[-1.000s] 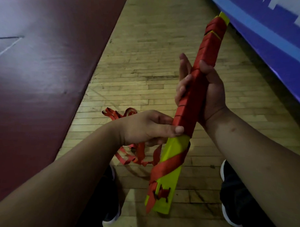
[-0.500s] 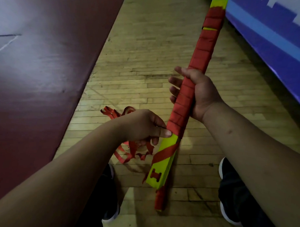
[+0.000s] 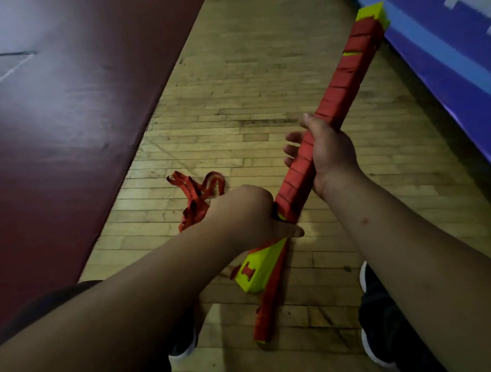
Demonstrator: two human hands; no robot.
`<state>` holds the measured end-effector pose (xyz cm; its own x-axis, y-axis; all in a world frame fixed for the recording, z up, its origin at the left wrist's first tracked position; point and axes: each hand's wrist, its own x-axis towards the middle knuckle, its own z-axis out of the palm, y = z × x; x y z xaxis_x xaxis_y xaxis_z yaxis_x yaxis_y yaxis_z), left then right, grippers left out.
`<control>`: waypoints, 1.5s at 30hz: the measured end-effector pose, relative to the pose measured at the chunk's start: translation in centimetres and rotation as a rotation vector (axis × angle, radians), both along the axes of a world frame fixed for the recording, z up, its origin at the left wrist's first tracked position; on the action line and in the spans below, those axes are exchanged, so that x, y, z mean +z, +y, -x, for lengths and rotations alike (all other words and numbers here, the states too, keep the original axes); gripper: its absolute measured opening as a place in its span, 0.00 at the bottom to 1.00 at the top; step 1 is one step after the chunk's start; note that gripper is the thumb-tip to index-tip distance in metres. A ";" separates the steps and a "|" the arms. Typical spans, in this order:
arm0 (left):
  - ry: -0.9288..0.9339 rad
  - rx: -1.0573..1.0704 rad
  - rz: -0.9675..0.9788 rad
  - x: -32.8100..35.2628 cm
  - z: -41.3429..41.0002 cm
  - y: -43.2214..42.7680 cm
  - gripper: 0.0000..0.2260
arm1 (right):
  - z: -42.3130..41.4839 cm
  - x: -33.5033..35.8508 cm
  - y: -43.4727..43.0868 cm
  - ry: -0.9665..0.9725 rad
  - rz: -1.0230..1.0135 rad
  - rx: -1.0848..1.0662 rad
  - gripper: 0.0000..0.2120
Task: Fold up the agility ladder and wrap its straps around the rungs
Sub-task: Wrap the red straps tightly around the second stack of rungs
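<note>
Wooden floor (image 3: 242, 74): pale planks run down the middle of the view, and the person stands on them.
Maroon surface (image 3: 74, 110): a dark red, shiny area covers the whole left side. Its edge runs diagonally from the top centre to the lower left.
Blue padding (image 3: 451, 67): a blue panel with a lighter blue stripe fills the upper right corner.
Rung bundle (image 3: 342, 78): the yellow-green rungs are stacked into one long bar, held off the floor. It slants from the upper right, near the blue padding, down to the lower centre between the feet.
Strap wrapping (image 3: 294, 176): red strap is wound in close turns from just below the far yellow tip down to the left hand. Below that hand the yellow end (image 3: 261, 267) is bare. A red length runs on past it, and it is unclear whether this is strap or another rung.
Loose strap (image 3: 199, 195): a red tangle lies on the floor, just left of the left hand and partly hidden by it.
Right hand (image 3: 329, 155): it grips the middle of the bundle, fingers curled under it and thumb on top.
Left hand (image 3: 246, 213): it clasps the bundle at the lower edge of the wrapping, with the thumb laid across the front. The fingers are hidden, so whether they also pinch strap cannot be told.
Shoes (image 3: 372, 343): dark with white soles, one on each side of the bundle's lower end.
</note>
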<state>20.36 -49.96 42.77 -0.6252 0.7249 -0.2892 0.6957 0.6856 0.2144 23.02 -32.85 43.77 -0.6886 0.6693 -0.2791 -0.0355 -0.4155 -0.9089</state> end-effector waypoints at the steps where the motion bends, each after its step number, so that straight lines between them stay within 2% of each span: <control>1: 0.018 0.012 -0.041 0.1 -0.1 0.0 0.26 | 0.0 0.1 0.1 -0.001 0.011 -0.007 0.16; 4: -0.104 0.058 -0.184 0.7 0.2 0.0 0.21 | -0.3 0.3 0.8 0.052 0.074 0.026 0.22; 7: -0.294 0.102 -0.283 1.9 0.8 -0.4 0.17 | -0.8 0.8 1.5 0.199 0.184 0.123 0.27; 10: -0.580 0.070 -0.395 3.1 1.8 -1.0 0.14 | -1.8 1.2 1.9 0.373 0.340 0.246 0.37; 12: -0.794 -0.001 -0.441 3.5 2.0 -1.3 0.15 | -2.4 1.3 2.1 0.480 0.401 0.417 0.44; 15: -1.046 -0.088 -0.495 3.0 2.0 -1.5 0.17 | -2.5 1.2 2.2 0.688 0.544 0.695 0.41; 19: -1.157 -0.142 -0.517 2.8 1.7 -1.2 0.06 | -2.2 1.3 2.1 0.798 0.631 0.803 0.30; 21: -1.143 -0.137 -0.513 2.9 1.8 -1.1 0.05 | -2.1 1.4 2.3 0.774 0.607 0.753 0.26; 24: -1.045 -0.143 -0.481 3.1 1.9 -1.1 0.13 | -2.0 1.4 2.7 0.708 0.538 0.621 0.22; 27: -0.933 -0.186 -0.402 3.8 2.1 -1.3 0.12 | -2.1 1.4 2.6 0.617 0.438 0.502 0.19; 31: -0.747 -0.163 -0.306 3.5 3.1 -1.6 0.15 | -2.2 1.3 2.1 0.460 0.316 0.364 0.16; 41: -0.407 -0.043 -0.194 1.5 3.3 -1.0 0.09 | -0.7 0.4 0.7 0.148 0.128 0.173 0.17; 45: -0.421 -0.001 -0.241 1.2 3.4 -1.0 0.08 | -0.2 -0.1 0.7 0.107 0.138 0.125 0.16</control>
